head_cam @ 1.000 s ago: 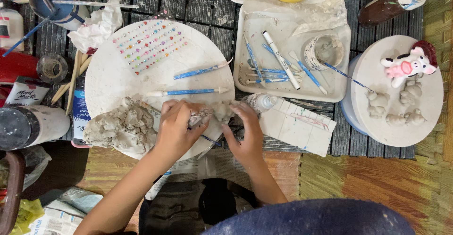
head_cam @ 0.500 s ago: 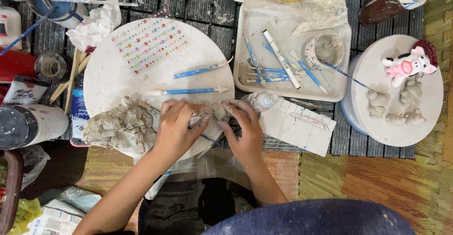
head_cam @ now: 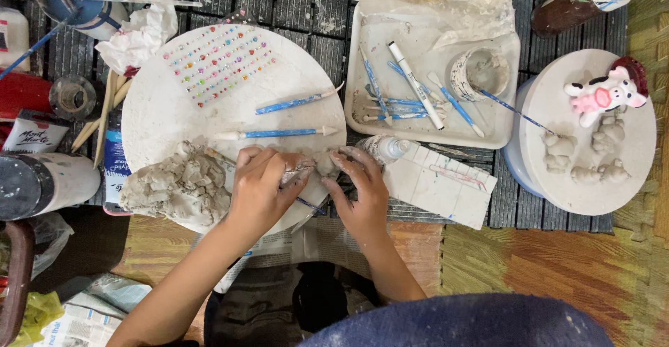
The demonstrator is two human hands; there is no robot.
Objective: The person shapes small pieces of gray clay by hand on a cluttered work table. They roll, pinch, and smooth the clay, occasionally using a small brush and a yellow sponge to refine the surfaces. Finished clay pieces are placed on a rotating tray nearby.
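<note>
Risk of tearing or squashing the small clay piece (head_cam: 322, 164), judged from how tightly both hands crowd it: too hard a pinch, and the shape collapses. Risk too of an elbow or wrist nudging the big grey clay lump (head_cam: 180, 187) just left of the left hand (head_cam: 261, 187), or of knocking the two blue-handled tools (head_cam: 279, 132) lying just beyond the knuckles on the round white board (head_cam: 160, 110). Also a thin tool (head_cam: 310, 211) lying under the hands, easy to flick off the near edge.

Small clay piece at the near right rim of the board, between the two hands. Left grip curled together over its left side, right hand (head_cam: 362, 194) with fingertips closed on its right side; exact contact partly hidden by the fingers.
</note>
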